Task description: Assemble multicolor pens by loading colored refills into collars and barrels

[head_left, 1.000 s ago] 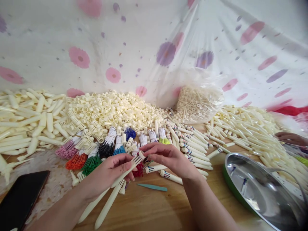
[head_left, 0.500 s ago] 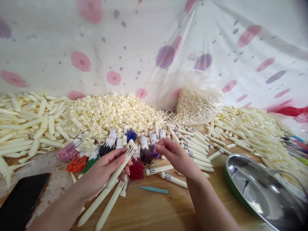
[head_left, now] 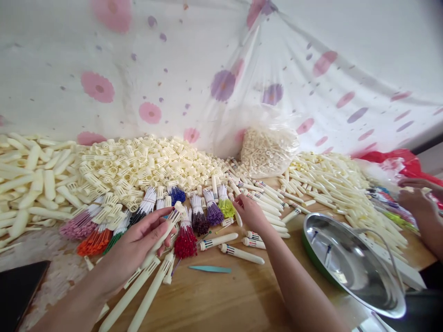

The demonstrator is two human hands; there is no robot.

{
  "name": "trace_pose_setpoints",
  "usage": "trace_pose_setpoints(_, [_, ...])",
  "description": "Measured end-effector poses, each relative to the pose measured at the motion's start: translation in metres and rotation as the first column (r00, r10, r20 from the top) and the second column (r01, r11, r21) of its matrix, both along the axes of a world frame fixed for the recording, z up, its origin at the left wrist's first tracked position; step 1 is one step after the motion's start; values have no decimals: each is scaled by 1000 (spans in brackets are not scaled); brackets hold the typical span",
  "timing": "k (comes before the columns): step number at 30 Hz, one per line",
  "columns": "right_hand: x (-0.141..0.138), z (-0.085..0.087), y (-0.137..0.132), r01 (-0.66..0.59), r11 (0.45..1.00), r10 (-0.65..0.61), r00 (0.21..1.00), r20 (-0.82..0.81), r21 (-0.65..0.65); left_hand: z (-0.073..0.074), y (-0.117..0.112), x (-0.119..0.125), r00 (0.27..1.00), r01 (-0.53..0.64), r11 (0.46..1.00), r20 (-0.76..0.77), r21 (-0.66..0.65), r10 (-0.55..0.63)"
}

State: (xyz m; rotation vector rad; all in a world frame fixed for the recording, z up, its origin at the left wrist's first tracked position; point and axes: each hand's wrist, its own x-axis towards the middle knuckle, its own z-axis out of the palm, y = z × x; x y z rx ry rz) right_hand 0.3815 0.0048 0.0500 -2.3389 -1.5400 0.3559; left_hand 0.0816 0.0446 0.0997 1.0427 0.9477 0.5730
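My left hand (head_left: pixel 138 242) is closed around a cream pen barrel (head_left: pixel 165 230), its tip pointing up and to the right. My right hand (head_left: pixel 251 213) reaches forward to the yellow-green refill bundle (head_left: pixel 227 206), fingers curled at its edge; what they hold is hidden. Coloured refill bundles lie in a row between my hands: red (head_left: pixel 185 240), dark maroon (head_left: pixel 200 220), purple (head_left: pixel 213 210), blue (head_left: pixel 177 193), black (head_left: pixel 143 210), green (head_left: pixel 116 233), orange (head_left: pixel 93 240) and pink (head_left: pixel 78 223). Assembled pens (head_left: pixel 240 253) lie on the wooden table (head_left: pixel 228 299) near my right wrist.
Heaps of cream pen parts (head_left: pixel 145 161) run along the back, with a clear bag of small pieces (head_left: pixel 266 152). A steel bowl (head_left: pixel 349 263) sits right. A teal stick (head_left: pixel 209 269) lies in front. A dark phone (head_left: pixel 17 290) is at left. Another person's hands (head_left: pixel 415 198) work far right.
My right hand left the barrel's tip and reached forward to the yellow-green bundle. My left hand kept the barrel. The view swung right, showing another person's hands.
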Motion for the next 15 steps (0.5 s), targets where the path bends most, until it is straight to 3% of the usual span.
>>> trace_pose_setpoints(5, [2,-6,21,-30,989,26,999,-30,-148,-1,-1,-1,1000,29,999,-11,21,-29])
trace_pose_setpoints(9, [6,-4,22,-109,970,88,991,-104,-219,-1,0,-2,1000,8,999,-5,42,-7])
trace_pose_setpoints(15, [-5,6,3,-175,969,154,980,-128,-173,1,-1,0,1000,27,999,-10,28,-26])
